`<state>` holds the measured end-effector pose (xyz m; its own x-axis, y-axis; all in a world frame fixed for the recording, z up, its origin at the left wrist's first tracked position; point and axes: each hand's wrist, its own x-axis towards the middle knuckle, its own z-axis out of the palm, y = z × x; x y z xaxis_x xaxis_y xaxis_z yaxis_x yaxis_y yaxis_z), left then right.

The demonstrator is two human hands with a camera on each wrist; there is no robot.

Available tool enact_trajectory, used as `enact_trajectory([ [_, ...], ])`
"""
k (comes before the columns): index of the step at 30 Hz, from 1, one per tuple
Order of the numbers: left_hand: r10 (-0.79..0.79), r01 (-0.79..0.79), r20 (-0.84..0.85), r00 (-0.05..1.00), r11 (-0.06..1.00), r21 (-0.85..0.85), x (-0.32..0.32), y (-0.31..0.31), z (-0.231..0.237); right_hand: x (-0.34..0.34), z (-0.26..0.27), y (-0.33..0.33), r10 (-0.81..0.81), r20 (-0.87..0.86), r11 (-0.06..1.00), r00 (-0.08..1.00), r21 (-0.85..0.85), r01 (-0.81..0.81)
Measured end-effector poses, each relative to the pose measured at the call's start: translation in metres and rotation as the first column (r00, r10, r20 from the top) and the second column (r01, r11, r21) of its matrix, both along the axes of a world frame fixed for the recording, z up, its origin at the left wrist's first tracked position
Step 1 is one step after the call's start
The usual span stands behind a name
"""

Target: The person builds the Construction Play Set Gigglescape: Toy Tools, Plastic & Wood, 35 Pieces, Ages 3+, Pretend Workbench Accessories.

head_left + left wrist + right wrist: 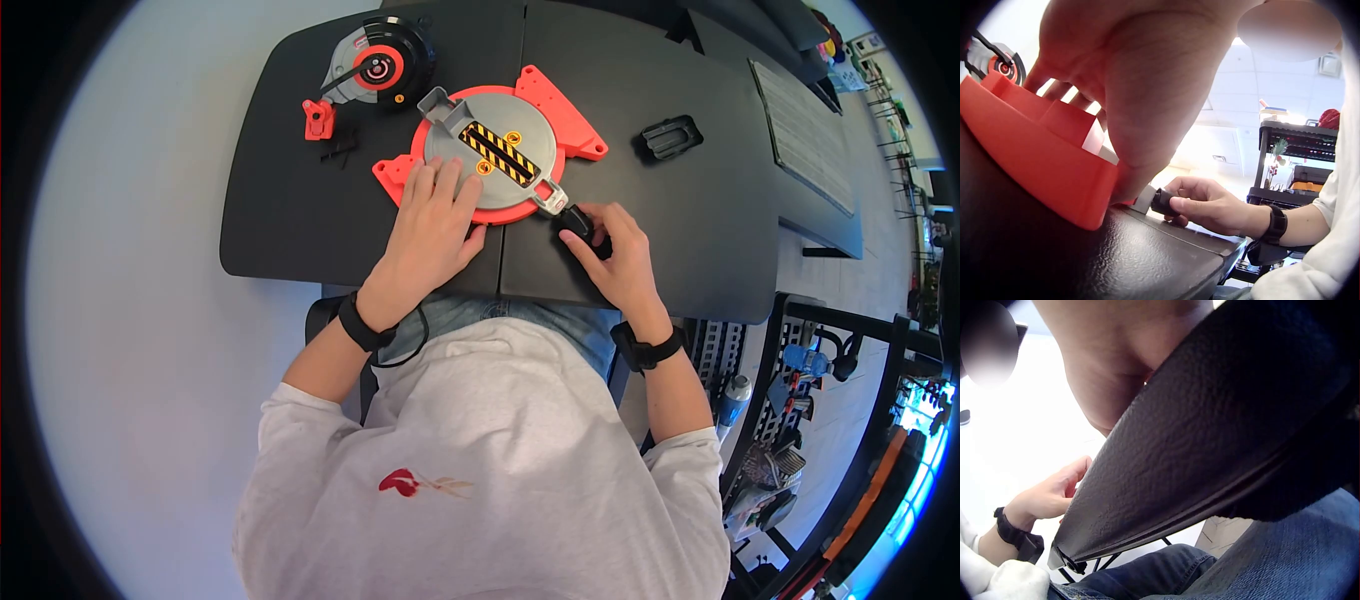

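Observation:
A round grey turntable (505,110) with a yellow-and-black striped slot sits in a red base (560,112) on the black table, like the base of a toy mitre saw. My left hand (428,225) rests on its near left part, fingers stretched over the grey disc and thumb by the red rim. At the turntable's near right, a grey arm (550,197) ends in a black handle (575,222). My right hand (622,255) pinches that handle between thumb and fingers; the left wrist view also shows the handle (1161,201) in its fingers.
At the far left lies the grey-and-black saw head (378,68) with a red centre. Near it are a small red clamp-like part (319,120) and some small black pieces (340,150). A black oblong tray-like part (672,137) lies to the right. A shelf rack (800,400) stands beyond the table's right side.

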<state>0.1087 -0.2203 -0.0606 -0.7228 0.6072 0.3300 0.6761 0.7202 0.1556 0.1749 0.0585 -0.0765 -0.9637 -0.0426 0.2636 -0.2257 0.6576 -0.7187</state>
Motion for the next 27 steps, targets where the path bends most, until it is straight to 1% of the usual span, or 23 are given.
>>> enact_trajectory([
  [5, -0.006, 0.006, -0.004, 1.0, 1.0, 0.014, -0.001, -0.001, 0.001, 0.0, 0.001, 0.0, 0.007, -0.005, 1.0, 1.0, 0.004, -0.007],
  [14, -0.043, 0.033, 0.143, 0.989, 0.997, 0.072, -0.008, -0.009, 0.013, -0.001, 0.002, 0.001, 0.012, 0.02, 1.0, 1.0, -0.003, -0.012],
  [17, -0.043, 0.032, 0.152, 0.988, 0.997, 0.075, -0.007, -0.009, 0.016, -0.001, 0.003, 0.001, 0.015, 0.024, 1.0, 1.0, 0.003, -0.015],
  [23, -0.061, 0.016, 0.281, 0.958, 0.987, 0.162, -0.015, -0.019, 0.027, -0.001, 0.002, 0.002, 0.014, 0.006, 1.0, 1.0, 0.0, -0.014],
  [27, -0.088, 0.017, 0.326, 0.941, 0.977, 0.215, -0.021, -0.024, 0.035, -0.002, 0.004, 0.002, 0.011, 0.007, 1.0, 1.0, -0.007, -0.011],
])
